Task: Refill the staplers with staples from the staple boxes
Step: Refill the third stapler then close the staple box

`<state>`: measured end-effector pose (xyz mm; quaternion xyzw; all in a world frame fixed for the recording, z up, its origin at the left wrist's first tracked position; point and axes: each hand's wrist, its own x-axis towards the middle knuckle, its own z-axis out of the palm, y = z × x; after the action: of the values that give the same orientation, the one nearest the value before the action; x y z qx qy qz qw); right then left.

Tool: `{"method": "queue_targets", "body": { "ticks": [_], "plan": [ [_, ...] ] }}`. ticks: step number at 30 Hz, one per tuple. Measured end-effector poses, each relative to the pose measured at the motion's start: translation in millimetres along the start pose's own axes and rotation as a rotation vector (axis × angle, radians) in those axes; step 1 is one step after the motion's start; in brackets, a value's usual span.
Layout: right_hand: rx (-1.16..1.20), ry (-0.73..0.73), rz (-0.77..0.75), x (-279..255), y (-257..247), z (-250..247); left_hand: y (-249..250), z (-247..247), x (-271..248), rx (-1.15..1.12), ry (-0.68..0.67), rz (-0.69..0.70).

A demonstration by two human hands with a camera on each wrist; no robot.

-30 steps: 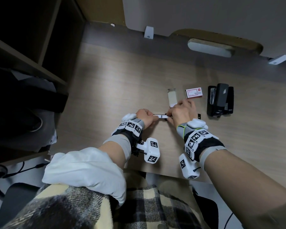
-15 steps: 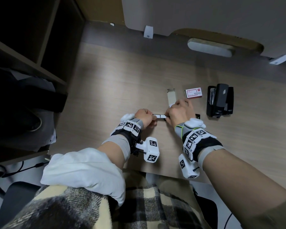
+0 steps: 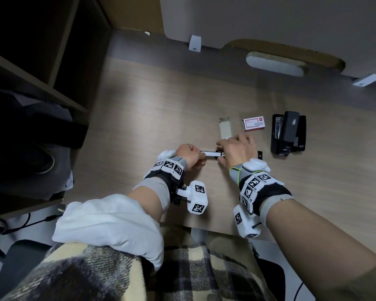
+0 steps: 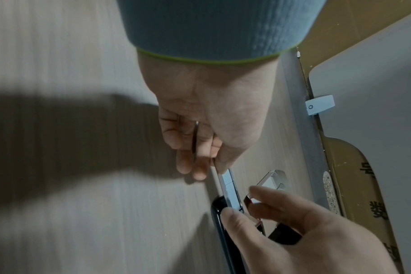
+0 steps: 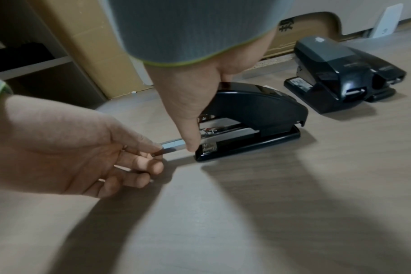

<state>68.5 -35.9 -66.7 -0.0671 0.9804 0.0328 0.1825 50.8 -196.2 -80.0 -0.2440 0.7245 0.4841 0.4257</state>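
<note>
On tabletop, near front edge: black stapler under right hand, fingers curled over body, thumb at front. Left hand pinches staple strip, half out of front-loading channel. Advice: keep strip level, aligned with channel; steady body; push slowly. Staple box just beyond.

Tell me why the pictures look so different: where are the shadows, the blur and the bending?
Head view: wide-angle bending curves the desk edges; dark shelf at left. Left wrist view: a broad soft shadow crosses the desk beside the left hand, and the wood grain looks smeared. Right wrist view: the stapler and staple strip are fairly sharp; long hand shadows fall toward the camera.
</note>
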Motion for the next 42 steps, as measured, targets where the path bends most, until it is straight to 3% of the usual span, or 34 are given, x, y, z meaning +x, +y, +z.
{"method": "queue_targets", "body": {
  "ticks": [5,13,21,25,34,42],
  "plan": [
    [0.130,0.033,0.083,-8,6,-5,3,-2,-4,-0.033,0.016,-0.011],
    [0.206,-0.193,0.323,-28,37,-6,1,1,4,0.001,0.126,0.012],
    [0.395,-0.281,0.616,-31,50,0,-2,5,8,0.066,0.212,0.015],
    [0.394,-0.321,0.595,-32,54,-4,-4,5,0,0.072,0.207,-0.011],
    [0.421,-0.311,0.501,-35,71,-19,11,51,-28,-0.101,0.016,-0.010],
    [0.454,-0.280,0.467,-32,83,-7,-4,73,-25,-0.229,0.022,0.010]
  ]
}}
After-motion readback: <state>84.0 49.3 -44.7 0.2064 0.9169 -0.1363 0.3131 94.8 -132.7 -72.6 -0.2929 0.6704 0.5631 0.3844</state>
